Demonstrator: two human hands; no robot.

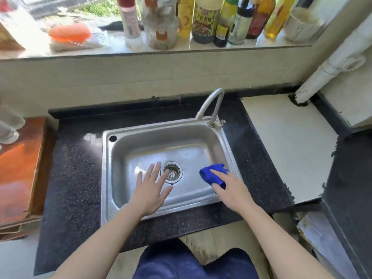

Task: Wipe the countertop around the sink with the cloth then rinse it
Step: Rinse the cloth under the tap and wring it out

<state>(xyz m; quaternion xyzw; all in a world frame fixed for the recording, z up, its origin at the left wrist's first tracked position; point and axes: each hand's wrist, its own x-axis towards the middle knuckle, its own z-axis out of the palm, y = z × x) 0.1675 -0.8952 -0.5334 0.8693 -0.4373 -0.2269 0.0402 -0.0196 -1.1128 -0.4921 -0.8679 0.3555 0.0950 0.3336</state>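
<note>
Both hands are over the sink (103,168): left hand (150,190) spread, its grip empty; right hand (231,190), grip closed on the bunched cloth (211,174) by the right wall. The tap (213,103) looks dry, so rinsing seems left; wiping of the counter (74,178) I cannot judge.

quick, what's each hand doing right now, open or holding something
left hand: open, fingers spread above the stainless steel sink, holding nothing
right hand: grips the crumpled blue cloth
</note>
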